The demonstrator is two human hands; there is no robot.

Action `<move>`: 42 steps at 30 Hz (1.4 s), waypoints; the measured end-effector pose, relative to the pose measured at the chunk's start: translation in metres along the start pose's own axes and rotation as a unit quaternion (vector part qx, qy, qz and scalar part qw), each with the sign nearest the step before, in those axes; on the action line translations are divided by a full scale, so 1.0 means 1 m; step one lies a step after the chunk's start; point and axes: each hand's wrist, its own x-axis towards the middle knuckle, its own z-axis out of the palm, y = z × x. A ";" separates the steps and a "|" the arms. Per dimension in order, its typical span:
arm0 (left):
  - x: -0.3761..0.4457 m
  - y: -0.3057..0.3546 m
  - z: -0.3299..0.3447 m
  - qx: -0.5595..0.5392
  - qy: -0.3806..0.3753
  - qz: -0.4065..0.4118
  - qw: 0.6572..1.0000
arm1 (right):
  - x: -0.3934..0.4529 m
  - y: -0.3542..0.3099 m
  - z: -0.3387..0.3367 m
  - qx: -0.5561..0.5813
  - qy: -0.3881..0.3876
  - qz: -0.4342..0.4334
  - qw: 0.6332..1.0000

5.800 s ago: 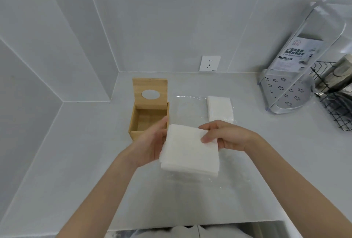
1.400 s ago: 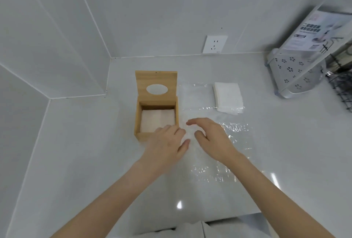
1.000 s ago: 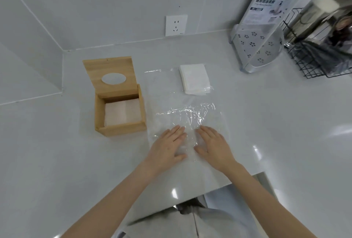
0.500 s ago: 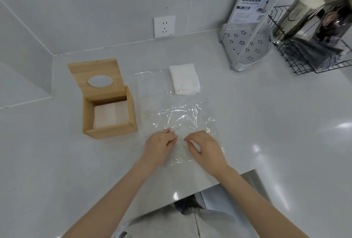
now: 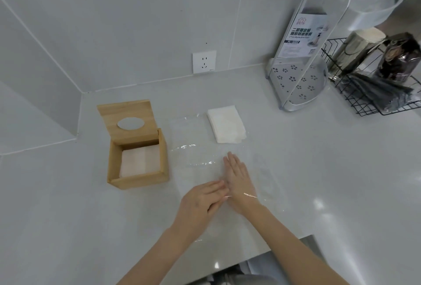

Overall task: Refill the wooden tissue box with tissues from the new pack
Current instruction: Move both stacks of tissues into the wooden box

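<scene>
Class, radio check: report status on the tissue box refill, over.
Left hand and right hand flat on clear wrapper, holding nothing. Wooden tissue box lid up, tissues inside. Spare tissue stack on counter. Nothing blocking.

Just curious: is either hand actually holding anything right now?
No. The left hand and right hand lie flat on the clear plastic wrapper, pressing it to the counter, not gripping it.

Both forearms bare; no sleeves or rings.
</scene>
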 end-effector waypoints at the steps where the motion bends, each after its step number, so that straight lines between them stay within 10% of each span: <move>1: -0.002 0.003 0.001 -0.003 -0.009 0.000 1.000 | 0.004 -0.003 0.000 -0.003 0.010 0.014 1.000; 13: 0.014 0.004 -0.001 -0.052 -0.085 -0.069 0.993 | 0.008 0.006 0.019 0.068 0.077 0.019 0.995; 21: 0.079 -0.041 0.022 0.018 -0.106 -0.263 0.959 | 0.036 0.004 0.024 0.031 0.111 0.040 0.993; 42: 0.093 -0.067 0.022 -0.138 -0.161 -0.304 0.929 | 0.093 -0.005 0.033 -0.157 0.124 0.077 0.977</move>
